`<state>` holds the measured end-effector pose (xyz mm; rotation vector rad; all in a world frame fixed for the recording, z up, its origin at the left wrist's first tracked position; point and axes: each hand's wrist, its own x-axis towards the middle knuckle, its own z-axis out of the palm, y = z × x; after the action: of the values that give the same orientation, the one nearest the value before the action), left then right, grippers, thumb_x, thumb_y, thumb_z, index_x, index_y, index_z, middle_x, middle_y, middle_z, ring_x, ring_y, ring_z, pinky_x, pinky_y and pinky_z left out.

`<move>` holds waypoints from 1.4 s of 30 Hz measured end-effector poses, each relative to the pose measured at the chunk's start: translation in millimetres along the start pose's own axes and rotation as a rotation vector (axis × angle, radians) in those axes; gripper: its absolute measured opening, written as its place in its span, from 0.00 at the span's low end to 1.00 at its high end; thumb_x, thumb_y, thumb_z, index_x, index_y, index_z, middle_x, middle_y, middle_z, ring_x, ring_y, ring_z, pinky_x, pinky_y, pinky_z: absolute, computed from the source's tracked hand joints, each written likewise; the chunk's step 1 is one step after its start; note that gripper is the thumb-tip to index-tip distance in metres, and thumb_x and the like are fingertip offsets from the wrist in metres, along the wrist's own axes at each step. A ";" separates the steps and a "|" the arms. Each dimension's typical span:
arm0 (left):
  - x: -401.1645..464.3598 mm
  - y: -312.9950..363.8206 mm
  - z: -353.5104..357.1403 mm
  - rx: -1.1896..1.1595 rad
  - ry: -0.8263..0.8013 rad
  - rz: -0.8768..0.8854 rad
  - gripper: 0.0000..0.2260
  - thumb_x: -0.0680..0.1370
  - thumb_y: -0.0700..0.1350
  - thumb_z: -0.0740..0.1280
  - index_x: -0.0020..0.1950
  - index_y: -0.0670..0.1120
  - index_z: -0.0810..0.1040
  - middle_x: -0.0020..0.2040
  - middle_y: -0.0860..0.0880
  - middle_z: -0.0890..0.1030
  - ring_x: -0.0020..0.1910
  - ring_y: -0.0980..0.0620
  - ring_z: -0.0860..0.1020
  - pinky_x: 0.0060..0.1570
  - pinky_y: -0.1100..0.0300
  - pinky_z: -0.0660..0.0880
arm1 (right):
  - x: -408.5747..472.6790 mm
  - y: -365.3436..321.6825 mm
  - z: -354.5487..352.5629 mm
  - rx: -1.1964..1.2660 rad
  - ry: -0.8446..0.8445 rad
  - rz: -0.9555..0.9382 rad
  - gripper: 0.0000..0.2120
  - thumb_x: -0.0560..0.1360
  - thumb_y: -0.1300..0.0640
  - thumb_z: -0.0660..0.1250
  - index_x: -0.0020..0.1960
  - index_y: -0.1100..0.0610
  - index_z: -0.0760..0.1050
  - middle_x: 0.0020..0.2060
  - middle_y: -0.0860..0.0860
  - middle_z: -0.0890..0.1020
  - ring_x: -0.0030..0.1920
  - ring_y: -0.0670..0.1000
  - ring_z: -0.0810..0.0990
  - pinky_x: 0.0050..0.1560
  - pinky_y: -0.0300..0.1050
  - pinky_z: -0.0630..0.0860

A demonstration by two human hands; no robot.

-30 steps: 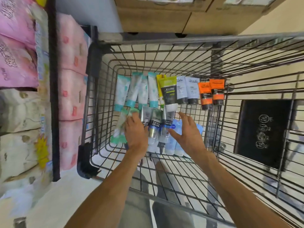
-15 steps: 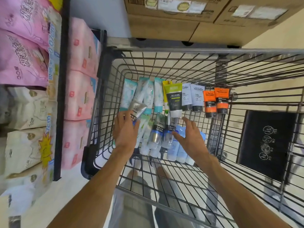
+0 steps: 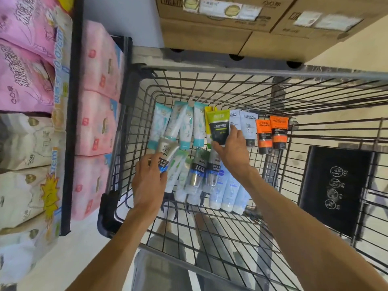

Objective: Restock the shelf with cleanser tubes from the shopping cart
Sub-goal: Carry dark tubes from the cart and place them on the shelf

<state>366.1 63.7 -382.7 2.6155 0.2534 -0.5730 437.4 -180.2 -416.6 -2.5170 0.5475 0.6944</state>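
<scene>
Pick-up step — left hand (image 3: 148,181) grips a silver tube (image 3: 167,155), right hand (image 3: 230,153) pinches the green-black tube (image 3: 218,128) at cart's (image 3: 231,69) 12 o'clock — next, prob. lift both w/o snagging neighbours.

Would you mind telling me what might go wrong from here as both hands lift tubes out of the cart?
1. The left hand holds the silver tube only near its lower end, so it might slip.
2. The right hand pinches the green-and-black tube, which overlaps a yellow tube and sits against a white tube; lifting it may drag or scatter them.
3. A dropped tube could catch in the wire cart floor.
</scene>
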 end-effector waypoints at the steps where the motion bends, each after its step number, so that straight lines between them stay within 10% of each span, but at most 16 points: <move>1: -1.3 0.0 -0.8 -0.006 0.001 -0.002 0.29 0.76 0.41 0.75 0.75 0.49 0.70 0.69 0.46 0.73 0.66 0.47 0.74 0.58 0.46 0.81 | 5.9 -5.0 1.2 -0.021 0.009 0.017 0.37 0.77 0.42 0.71 0.76 0.61 0.61 0.64 0.59 0.72 0.64 0.60 0.72 0.58 0.58 0.78; 19: -22.6 21.7 -41.5 -0.089 0.025 0.031 0.31 0.75 0.42 0.77 0.75 0.48 0.70 0.68 0.47 0.75 0.65 0.47 0.76 0.62 0.48 0.79 | -74.8 22.6 -5.4 0.297 0.023 0.180 0.30 0.67 0.34 0.72 0.61 0.50 0.69 0.52 0.50 0.80 0.53 0.56 0.80 0.52 0.60 0.81; 24: -56.3 43.0 -80.2 -0.097 0.050 0.065 0.31 0.74 0.43 0.78 0.74 0.45 0.69 0.67 0.46 0.74 0.65 0.45 0.75 0.67 0.47 0.75 | -150.6 -0.2 -50.0 0.492 0.094 0.196 0.19 0.71 0.50 0.79 0.55 0.51 0.72 0.45 0.48 0.84 0.44 0.49 0.84 0.45 0.51 0.83; 29: -99.3 64.6 -127.8 -0.160 0.101 0.081 0.34 0.76 0.45 0.77 0.78 0.45 0.66 0.71 0.46 0.72 0.71 0.44 0.72 0.70 0.45 0.73 | -206.7 -15.2 -80.2 0.520 0.087 0.143 0.19 0.69 0.46 0.79 0.54 0.52 0.77 0.42 0.50 0.84 0.36 0.45 0.81 0.36 0.40 0.78; 32: -121.8 72.4 -157.9 -0.189 0.159 0.094 0.33 0.75 0.46 0.77 0.76 0.46 0.67 0.68 0.46 0.73 0.69 0.44 0.74 0.68 0.45 0.75 | -214.7 -6.2 -77.0 0.453 0.088 0.092 0.27 0.66 0.34 0.75 0.53 0.52 0.75 0.44 0.53 0.80 0.39 0.51 0.80 0.36 0.45 0.80; 42: -210.6 70.0 -217.1 -0.352 0.486 -0.073 0.32 0.73 0.43 0.79 0.74 0.45 0.70 0.66 0.46 0.74 0.66 0.47 0.73 0.65 0.49 0.77 | -290.1 -90.5 -152.4 0.386 0.050 -0.340 0.28 0.67 0.38 0.75 0.58 0.51 0.68 0.49 0.51 0.79 0.46 0.50 0.80 0.45 0.53 0.80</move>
<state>272.4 85.4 -87.5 2.3643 0.5479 0.0940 307.9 -116.1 -108.8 -2.1908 0.2307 0.3590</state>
